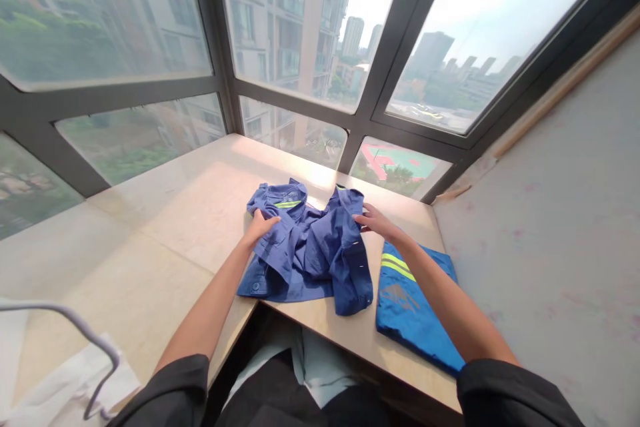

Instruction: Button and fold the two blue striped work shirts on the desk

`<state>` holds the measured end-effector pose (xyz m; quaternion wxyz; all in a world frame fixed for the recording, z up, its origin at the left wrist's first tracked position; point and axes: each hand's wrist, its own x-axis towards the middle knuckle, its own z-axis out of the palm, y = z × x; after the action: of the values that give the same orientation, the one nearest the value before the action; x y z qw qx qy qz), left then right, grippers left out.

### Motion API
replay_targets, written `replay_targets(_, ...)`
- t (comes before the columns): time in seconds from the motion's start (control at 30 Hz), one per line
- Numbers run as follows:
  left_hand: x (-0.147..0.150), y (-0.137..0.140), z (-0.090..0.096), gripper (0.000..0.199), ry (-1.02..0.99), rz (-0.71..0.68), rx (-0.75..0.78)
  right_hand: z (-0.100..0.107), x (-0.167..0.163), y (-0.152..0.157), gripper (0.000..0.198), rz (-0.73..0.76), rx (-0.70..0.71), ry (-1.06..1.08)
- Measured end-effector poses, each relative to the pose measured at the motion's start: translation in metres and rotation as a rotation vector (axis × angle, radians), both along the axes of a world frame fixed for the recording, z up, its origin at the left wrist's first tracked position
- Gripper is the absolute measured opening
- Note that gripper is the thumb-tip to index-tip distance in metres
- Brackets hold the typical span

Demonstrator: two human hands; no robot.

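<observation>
A crumpled dark blue work jacket (320,247) with buttons and a yellow-green reflective stripe lies partly spread on the wooden tabletop (175,193). My left hand (261,225) grips its left part, thumb on top of the cloth and fingers under it. On the other side, my right hand (373,220) holds the jacket's right edge, the cloth between thumb and fingers. Loose folds bunch up between the two hands, and the lower hem reaches the table's front edge. Some fingertips of both hands are hidden by the fabric.
To the right lies a folded bright blue garment (415,300) with yellow-green stripes, partly under my right forearm. White paper (95,373) and a grey cable (75,320) are at the lower left. Windows with dark frames (295,103) border the table, and a wall (550,233) stands right.
</observation>
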<state>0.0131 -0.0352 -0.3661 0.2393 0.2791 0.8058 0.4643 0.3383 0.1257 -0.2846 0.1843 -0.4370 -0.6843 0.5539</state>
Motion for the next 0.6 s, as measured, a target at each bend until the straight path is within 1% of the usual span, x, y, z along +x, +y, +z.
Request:
replay_targets(0.07,0.005,-0.016,-0.001,0.062,0.101,-0.122,-0.209,-0.019,-0.006,-0.013,0.073,0.105,-0.138,-0.108)
replay_targets(0.13,0.008,-0.037,0.001,0.071,0.175,-0.211,-0.414,-0.035,-0.006,-0.026,0.077,0.145,-0.252,-0.175)
replay_targets(0.17,0.009,-0.048,0.004,0.070,0.176,-0.243,-0.475,-0.042,-0.005,-0.032,0.077,0.163,-0.299,-0.199)
replay_targets(0.2,0.011,-0.057,0.007,0.063,0.162,-0.278,-0.507,-0.048,-0.003,-0.037,0.078,0.183,-0.336,-0.222)
replay_targets(0.23,0.013,-0.066,0.012,0.051,0.142,-0.316,-0.506,-0.054,-0.001,-0.043,0.079,0.204,-0.358,-0.242)
replay_targets(0.27,0.016,-0.072,0.018,0.037,0.132,-0.350,-0.466,-0.059,0.000,-0.048,0.079,0.223,-0.359,-0.261)
replay_targets(0.3,0.021,-0.076,0.026,0.026,0.139,-0.360,-0.394,-0.064,0.001,-0.052,0.078,0.243,-0.336,-0.279)
replay_targets(0.33,0.028,-0.079,0.034,0.020,0.168,-0.347,-0.299,-0.068,0.000,-0.057,0.075,0.263,-0.291,-0.296)
replay_targets(0.37,0.037,-0.080,0.042,0.019,0.208,-0.317,-0.189,-0.070,-0.001,-0.061,0.069,0.280,-0.224,-0.314)
replay_targets(0.4,0.048,-0.080,0.051,0.020,0.256,-0.277,-0.088,-0.072,-0.003,-0.065,0.059,0.295,-0.139,-0.329)
replay_targets(0.43,0.061,-0.079,0.059,0.022,0.295,-0.269,0.009,-0.073,-0.006,-0.070,0.045,0.308,-0.049,-0.336)
replay_targets(0.47,0.075,-0.077,0.065,0.024,0.306,-0.310,0.086,-0.072,-0.008,-0.075,0.029,0.317,0.033,-0.329)
replay_targets(0.5,0.089,-0.076,0.069,0.025,0.284,-0.419,0.137,-0.071,-0.010,-0.081,0.017,0.319,0.100,-0.301)
replay_targets(0.53,0.103,-0.074,0.070,0.027,0.233,-0.566,0.170,-0.069,-0.012,-0.087,0.014,0.312,0.150,-0.253)
replay_targets(0.57,0.114,-0.073,0.069,0.029,0.157,-0.725,0.181,-0.067,-0.012,-0.094,0.017,0.296,0.179,-0.193)
replay_targets(0.6,0.123,-0.073,0.064,0.033,0.078,-0.843,0.172,-0.065,-0.011,-0.102,0.020,0.275,0.184,-0.130)
